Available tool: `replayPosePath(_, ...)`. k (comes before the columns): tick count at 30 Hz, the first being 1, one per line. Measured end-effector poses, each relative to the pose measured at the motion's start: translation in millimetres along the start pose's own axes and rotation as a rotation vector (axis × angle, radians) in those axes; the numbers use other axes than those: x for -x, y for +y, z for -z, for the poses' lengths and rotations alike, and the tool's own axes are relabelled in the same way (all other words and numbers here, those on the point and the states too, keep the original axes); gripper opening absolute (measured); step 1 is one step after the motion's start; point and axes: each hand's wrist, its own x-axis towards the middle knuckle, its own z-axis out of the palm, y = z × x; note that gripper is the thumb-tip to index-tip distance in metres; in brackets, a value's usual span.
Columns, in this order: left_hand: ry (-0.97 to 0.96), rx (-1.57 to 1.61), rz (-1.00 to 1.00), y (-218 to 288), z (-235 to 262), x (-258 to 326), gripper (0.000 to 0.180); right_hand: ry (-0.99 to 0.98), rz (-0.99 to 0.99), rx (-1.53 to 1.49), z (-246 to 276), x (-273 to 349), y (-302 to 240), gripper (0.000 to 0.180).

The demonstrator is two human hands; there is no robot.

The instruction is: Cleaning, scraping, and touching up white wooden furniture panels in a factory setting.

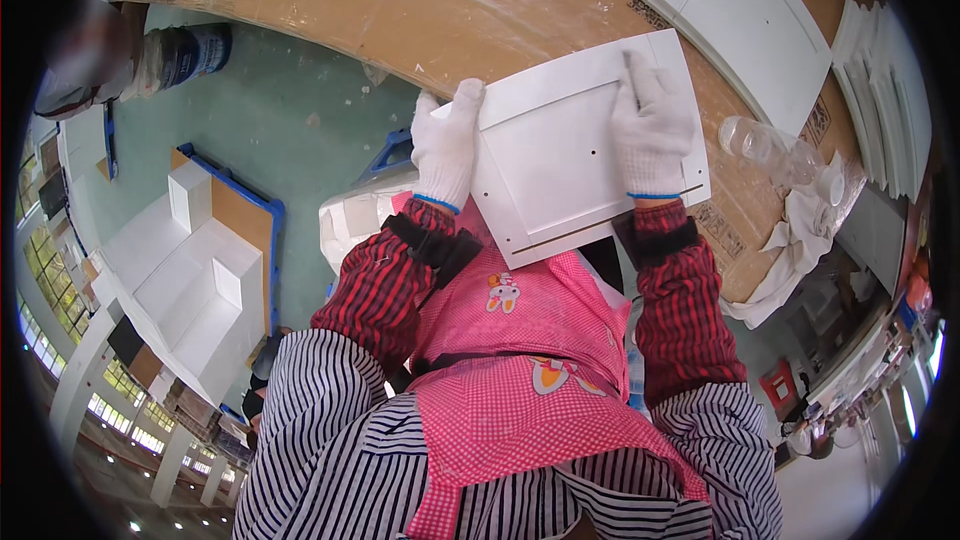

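A white panel (560, 165) with a recessed middle, raised borders and a few small dark holes is tilted in front of me. Its far part lies over the edge of the cardboard-covered table, its near corner close to my pink apron. At the panel's left edge my gloved left hand (446, 148) is closed, thumb on the upper side; its other fingers are partly hidden. My gloved right hand (654, 128) rests on the face near the right edge, fingers stretched along the surface. Nothing shows between those fingers and the panel.
Brown cardboard (400, 15) covers the table. Another white panel (745, 25) lies at the far right, beside a stack of white panels (880, 90). Nearer are a clear plastic bottle (765, 145) and a white cloth (800, 240). White boxy pieces (205, 290) stand left, below a dark bucket (190, 52).
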Motion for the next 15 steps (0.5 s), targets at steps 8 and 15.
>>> replayPosePath(8, 0.007, 0.008, -0.031, -15, 6, -10, 0.073, -0.105, 0.307, -0.079, -29, 41, -49, 0.033)
replayPosePath(15, 0.047, -0.141, 0.033, 13, 4, 5, 0.072, -0.038, 0.201, -0.101, -25, 43, -43, 0.030)
